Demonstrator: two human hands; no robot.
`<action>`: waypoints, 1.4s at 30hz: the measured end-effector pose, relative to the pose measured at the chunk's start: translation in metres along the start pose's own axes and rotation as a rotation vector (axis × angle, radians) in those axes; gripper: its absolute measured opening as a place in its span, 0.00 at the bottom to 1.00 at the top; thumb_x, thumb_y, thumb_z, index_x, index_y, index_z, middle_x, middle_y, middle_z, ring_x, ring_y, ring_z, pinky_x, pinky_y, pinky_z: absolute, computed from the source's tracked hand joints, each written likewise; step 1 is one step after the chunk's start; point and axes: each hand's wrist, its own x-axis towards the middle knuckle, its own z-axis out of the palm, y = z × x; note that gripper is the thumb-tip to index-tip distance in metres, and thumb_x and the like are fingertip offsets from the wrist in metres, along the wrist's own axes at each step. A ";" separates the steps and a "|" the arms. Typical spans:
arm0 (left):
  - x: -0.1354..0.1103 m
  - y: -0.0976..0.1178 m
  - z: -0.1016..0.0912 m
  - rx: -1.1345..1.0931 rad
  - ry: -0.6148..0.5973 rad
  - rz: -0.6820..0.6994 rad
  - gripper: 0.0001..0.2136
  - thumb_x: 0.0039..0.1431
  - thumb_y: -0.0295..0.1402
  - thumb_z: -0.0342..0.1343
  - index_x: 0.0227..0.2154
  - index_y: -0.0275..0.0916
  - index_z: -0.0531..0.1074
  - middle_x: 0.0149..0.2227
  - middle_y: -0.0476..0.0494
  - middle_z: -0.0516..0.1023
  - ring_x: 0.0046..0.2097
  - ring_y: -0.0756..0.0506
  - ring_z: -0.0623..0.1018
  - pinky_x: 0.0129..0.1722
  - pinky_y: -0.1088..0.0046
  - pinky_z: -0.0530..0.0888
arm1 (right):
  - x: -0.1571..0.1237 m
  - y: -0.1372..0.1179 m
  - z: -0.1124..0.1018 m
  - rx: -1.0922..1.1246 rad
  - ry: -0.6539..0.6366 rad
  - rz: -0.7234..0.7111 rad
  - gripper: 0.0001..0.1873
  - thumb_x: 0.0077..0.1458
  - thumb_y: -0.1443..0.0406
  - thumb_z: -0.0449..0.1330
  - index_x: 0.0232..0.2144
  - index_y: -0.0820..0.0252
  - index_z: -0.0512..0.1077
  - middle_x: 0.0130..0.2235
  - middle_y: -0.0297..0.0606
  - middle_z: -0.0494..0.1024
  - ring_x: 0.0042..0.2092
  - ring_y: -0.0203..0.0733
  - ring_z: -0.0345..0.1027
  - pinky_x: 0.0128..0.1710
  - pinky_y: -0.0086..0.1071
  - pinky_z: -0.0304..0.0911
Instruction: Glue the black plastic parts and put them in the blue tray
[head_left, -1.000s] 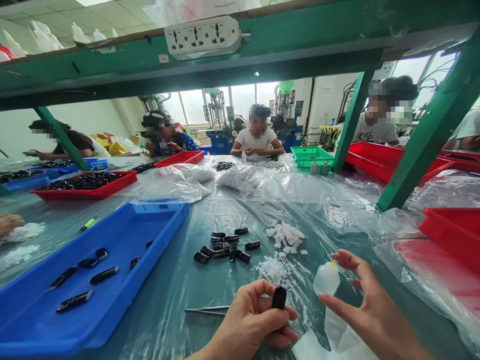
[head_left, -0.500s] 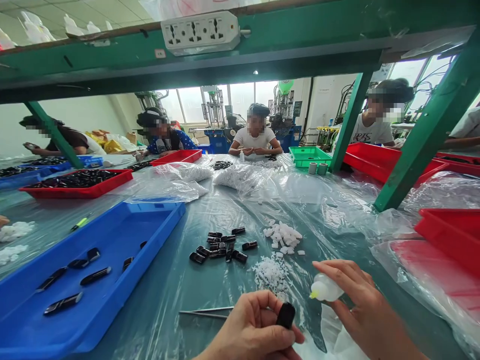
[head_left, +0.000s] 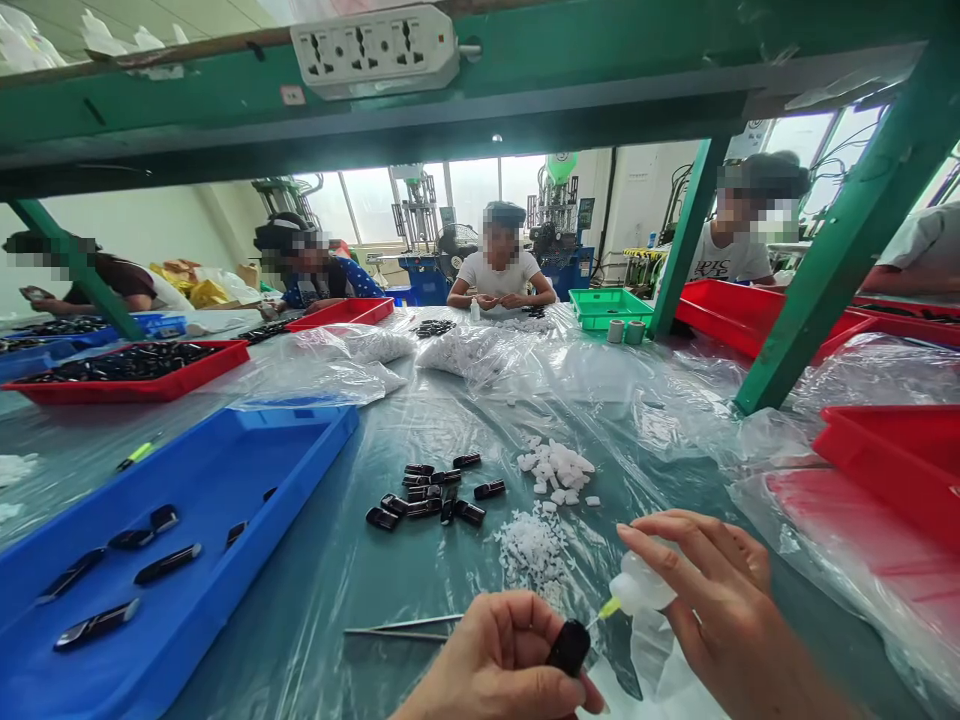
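My left hand [head_left: 499, 665] is closed around a small black plastic piece [head_left: 568, 646], held upright between thumb and fingers at the bottom middle. My right hand [head_left: 724, 610] grips a small white squeeze bottle [head_left: 640, 590], whose yellow nozzle points left and down at the top of the black piece. A pair of metal tweezers [head_left: 405, 629] lies on the table just left of my left hand. Beyond lie a cluster of several black pieces [head_left: 431, 493], a heap of white blocks [head_left: 555, 467] and a patch of tiny white bits [head_left: 531, 545].
A blue tray [head_left: 247, 470] with several black pieces sits at the left. Red trays [head_left: 885, 440] stand at the right, another red tray [head_left: 135, 385] of black parts at far left. Clear plastic sheeting covers the table. Green frame posts [head_left: 817, 260] rise at right. Several people sit across the table.
My right hand closed on the squeeze bottle, lifted it and tipped its nozzle toward the black piece. My left hand sank slightly lower in view.
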 end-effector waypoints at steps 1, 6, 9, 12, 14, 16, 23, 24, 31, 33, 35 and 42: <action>0.000 0.000 0.000 0.000 -0.001 0.001 0.21 0.31 0.35 0.72 0.25 0.34 0.66 0.25 0.39 0.81 0.21 0.55 0.74 0.21 0.83 0.66 | 0.000 0.000 0.000 0.001 0.000 0.002 0.29 0.47 0.77 0.48 0.47 0.48 0.68 0.42 0.32 0.75 0.47 0.40 0.67 0.47 0.38 0.49; 0.000 -0.003 -0.001 0.007 -0.010 0.007 0.20 0.33 0.34 0.71 0.25 0.34 0.66 0.26 0.38 0.81 0.22 0.54 0.75 0.22 0.82 0.66 | 0.000 0.000 0.000 -0.007 -0.006 0.004 0.28 0.48 0.78 0.47 0.48 0.48 0.68 0.43 0.31 0.75 0.48 0.40 0.66 0.48 0.38 0.49; 0.000 -0.004 -0.001 0.019 -0.003 0.003 0.20 0.32 0.34 0.71 0.25 0.34 0.66 0.26 0.39 0.81 0.21 0.54 0.74 0.22 0.82 0.66 | 0.001 0.000 -0.002 -0.036 -0.011 -0.024 0.28 0.48 0.77 0.47 0.47 0.48 0.69 0.43 0.31 0.75 0.47 0.40 0.67 0.47 0.38 0.49; 0.000 -0.003 0.000 0.036 0.005 -0.010 0.19 0.32 0.34 0.71 0.25 0.34 0.66 0.25 0.40 0.81 0.21 0.54 0.74 0.21 0.82 0.65 | 0.002 -0.002 -0.006 -0.072 -0.022 -0.045 0.26 0.50 0.77 0.48 0.47 0.48 0.69 0.43 0.32 0.76 0.47 0.41 0.68 0.48 0.39 0.49; 0.000 -0.002 0.002 0.050 0.013 -0.025 0.19 0.32 0.35 0.71 0.24 0.35 0.66 0.24 0.41 0.80 0.20 0.54 0.73 0.20 0.82 0.64 | 0.003 -0.004 -0.007 -0.096 -0.023 -0.059 0.25 0.52 0.76 0.48 0.47 0.48 0.69 0.43 0.33 0.76 0.46 0.41 0.68 0.48 0.40 0.49; 0.000 -0.001 0.003 0.065 0.020 -0.036 0.20 0.31 0.36 0.71 0.24 0.35 0.66 0.24 0.41 0.80 0.20 0.55 0.72 0.20 0.82 0.64 | 0.003 -0.007 -0.009 -0.104 -0.014 -0.063 0.24 0.55 0.76 0.48 0.47 0.48 0.70 0.43 0.33 0.77 0.46 0.42 0.69 0.48 0.41 0.48; -0.001 0.000 0.005 0.101 0.033 -0.038 0.20 0.32 0.36 0.70 0.24 0.35 0.65 0.24 0.42 0.79 0.19 0.55 0.72 0.19 0.83 0.63 | 0.000 -0.008 -0.016 -0.155 -0.041 -0.124 0.21 0.58 0.74 0.49 0.49 0.50 0.69 0.44 0.37 0.77 0.46 0.45 0.69 0.48 0.44 0.49; -0.002 0.000 0.005 0.101 0.035 -0.042 0.19 0.32 0.35 0.70 0.24 0.35 0.65 0.23 0.42 0.79 0.19 0.55 0.72 0.19 0.83 0.64 | 0.000 -0.007 -0.017 -0.170 -0.048 -0.146 0.21 0.58 0.74 0.49 0.50 0.51 0.69 0.44 0.37 0.77 0.46 0.44 0.69 0.48 0.45 0.49; -0.004 0.002 0.004 0.093 0.030 -0.072 0.20 0.32 0.35 0.70 0.26 0.34 0.67 0.24 0.40 0.80 0.20 0.54 0.73 0.20 0.83 0.66 | -0.001 -0.008 -0.021 -0.193 -0.034 -0.194 0.22 0.59 0.74 0.47 0.50 0.51 0.69 0.44 0.37 0.77 0.46 0.45 0.68 0.47 0.47 0.48; -0.004 0.002 0.004 0.088 0.017 -0.067 0.20 0.31 0.35 0.71 0.25 0.34 0.67 0.24 0.40 0.80 0.20 0.54 0.73 0.20 0.83 0.65 | -0.001 -0.008 -0.022 -0.201 -0.047 -0.202 0.22 0.58 0.73 0.47 0.50 0.51 0.69 0.44 0.37 0.77 0.46 0.45 0.68 0.47 0.46 0.48; -0.004 0.001 0.003 0.086 0.008 -0.065 0.19 0.31 0.35 0.71 0.25 0.34 0.67 0.25 0.40 0.80 0.20 0.53 0.73 0.19 0.83 0.65 | -0.001 -0.008 -0.022 -0.204 -0.052 -0.199 0.22 0.58 0.73 0.47 0.50 0.50 0.69 0.44 0.36 0.77 0.46 0.45 0.69 0.47 0.46 0.49; -0.004 0.001 0.003 0.068 0.013 -0.062 0.17 0.32 0.33 0.70 0.24 0.34 0.68 0.24 0.41 0.80 0.20 0.54 0.73 0.19 0.83 0.63 | -0.002 -0.007 -0.021 -0.203 -0.035 -0.202 0.23 0.56 0.74 0.48 0.49 0.49 0.69 0.43 0.33 0.78 0.44 0.43 0.70 0.45 0.44 0.50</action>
